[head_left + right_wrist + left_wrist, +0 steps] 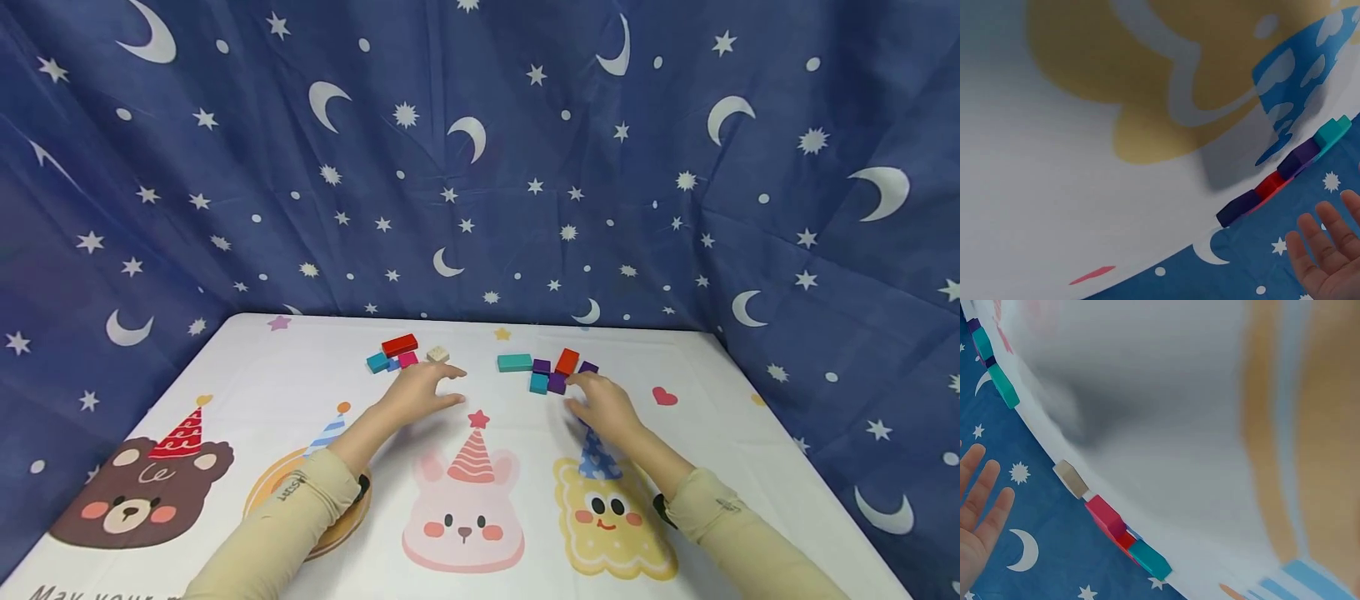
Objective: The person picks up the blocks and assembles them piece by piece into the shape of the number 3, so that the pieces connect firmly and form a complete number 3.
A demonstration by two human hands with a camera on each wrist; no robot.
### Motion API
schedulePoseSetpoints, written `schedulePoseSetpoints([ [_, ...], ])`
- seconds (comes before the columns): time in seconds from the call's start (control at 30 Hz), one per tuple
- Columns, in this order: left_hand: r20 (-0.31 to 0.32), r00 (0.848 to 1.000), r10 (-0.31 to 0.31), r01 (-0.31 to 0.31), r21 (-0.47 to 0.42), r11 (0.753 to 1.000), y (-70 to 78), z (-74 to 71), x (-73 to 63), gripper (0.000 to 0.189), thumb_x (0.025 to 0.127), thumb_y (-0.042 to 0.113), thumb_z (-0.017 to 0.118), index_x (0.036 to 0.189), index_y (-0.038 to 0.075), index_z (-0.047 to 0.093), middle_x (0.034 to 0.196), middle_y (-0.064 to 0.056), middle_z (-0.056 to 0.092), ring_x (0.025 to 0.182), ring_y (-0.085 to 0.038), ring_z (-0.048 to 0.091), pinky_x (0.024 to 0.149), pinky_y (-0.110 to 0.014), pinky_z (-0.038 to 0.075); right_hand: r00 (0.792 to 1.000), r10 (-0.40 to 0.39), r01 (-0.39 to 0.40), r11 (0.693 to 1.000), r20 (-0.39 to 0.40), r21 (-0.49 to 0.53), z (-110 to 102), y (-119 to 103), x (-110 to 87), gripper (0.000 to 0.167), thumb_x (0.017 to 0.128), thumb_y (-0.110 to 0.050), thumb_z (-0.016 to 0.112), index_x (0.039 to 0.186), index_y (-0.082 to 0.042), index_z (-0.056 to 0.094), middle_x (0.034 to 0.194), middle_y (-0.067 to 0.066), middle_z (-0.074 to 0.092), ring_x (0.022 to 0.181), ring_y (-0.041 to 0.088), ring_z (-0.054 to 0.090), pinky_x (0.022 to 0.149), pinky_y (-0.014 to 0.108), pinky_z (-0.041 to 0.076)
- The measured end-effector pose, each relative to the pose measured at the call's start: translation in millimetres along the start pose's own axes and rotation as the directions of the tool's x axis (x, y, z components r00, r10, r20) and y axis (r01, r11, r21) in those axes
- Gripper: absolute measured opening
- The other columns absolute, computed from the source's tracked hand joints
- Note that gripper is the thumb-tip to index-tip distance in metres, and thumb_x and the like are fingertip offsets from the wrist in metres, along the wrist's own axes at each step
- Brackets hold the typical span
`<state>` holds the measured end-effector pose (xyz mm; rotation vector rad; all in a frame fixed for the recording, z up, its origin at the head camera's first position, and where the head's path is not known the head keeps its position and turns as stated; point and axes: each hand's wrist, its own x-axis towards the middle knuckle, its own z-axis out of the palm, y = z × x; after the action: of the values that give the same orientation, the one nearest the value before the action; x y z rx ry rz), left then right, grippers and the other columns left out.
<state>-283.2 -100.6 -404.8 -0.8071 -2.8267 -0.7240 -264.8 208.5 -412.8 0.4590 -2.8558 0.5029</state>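
Note:
My left hand hovers over the table, fingers loosely extended and holding nothing. Just beyond it lie a red block, a teal block, a pink block, a bit of blue and a cream block. My right hand is held beside the other group, its fingers spread and empty in the right wrist view. That group has a long teal block, a smaller teal block, an orange-red block and several purple blocks. One purple block is partly hidden by the right hand.
A white tablecloth printed with cartoon figures covers the table. Behind its far edge hangs a dark blue curtain with moons and stars, which also runs along both sides.

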Motion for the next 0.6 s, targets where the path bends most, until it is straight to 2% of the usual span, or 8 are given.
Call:
schedulePoseSetpoints([
  [0.2, 0.010, 1.000, 0.006, -0.006, -0.004, 1.000, 6.2, 3.8, 14.2, 0.035, 0.082, 0.026, 0.073, 0.113, 0.010, 0.069, 0.108, -0.009, 0.071, 0.103, -0.025, 0.064, 0.089, -0.040, 0.051, 1.000, -0.015, 0.015, 1.000, 0.003, -0.002, 4, -1, 8.3, 0.031, 0.083, -0.013, 0.069, 0.110, 0.001, 0.065, 0.114, 0.019, 0.065, 0.105, 0.036, 0.063, 0.090, 0.048, 0.050],
  [0.4, 0.040, 0.999, -0.030, 0.030, 0.001, 1.000, 7.5, 7.0, 26.4, 0.032, 0.084, 0.025, 0.071, 0.112, 0.009, 0.069, 0.106, -0.009, 0.071, 0.101, -0.024, 0.061, 0.093, -0.040, 0.047, 1.000, -0.002, 0.002, 1.000, 0.013, -0.006, 5, -3, 15.8, 0.031, 0.083, -0.014, 0.070, 0.109, 0.000, 0.066, 0.112, 0.018, 0.066, 0.103, 0.034, 0.064, 0.089, 0.047, 0.051],
  [0.6, 0.024, 0.998, -0.056, 0.055, 0.035, 0.998, 4.3, 14.1, 41.4, 0.028, 0.085, 0.024, 0.070, 0.108, 0.009, 0.071, 0.102, -0.006, 0.071, 0.098, -0.023, 0.063, 0.091, -0.039, 0.048, 1.000, -0.002, 0.002, 1.000, 0.023, -0.010, 9, -6, 22.0, 0.030, 0.082, -0.012, 0.071, 0.109, 0.001, 0.066, 0.113, 0.019, 0.066, 0.105, 0.035, 0.062, 0.089, 0.048, 0.051],
])
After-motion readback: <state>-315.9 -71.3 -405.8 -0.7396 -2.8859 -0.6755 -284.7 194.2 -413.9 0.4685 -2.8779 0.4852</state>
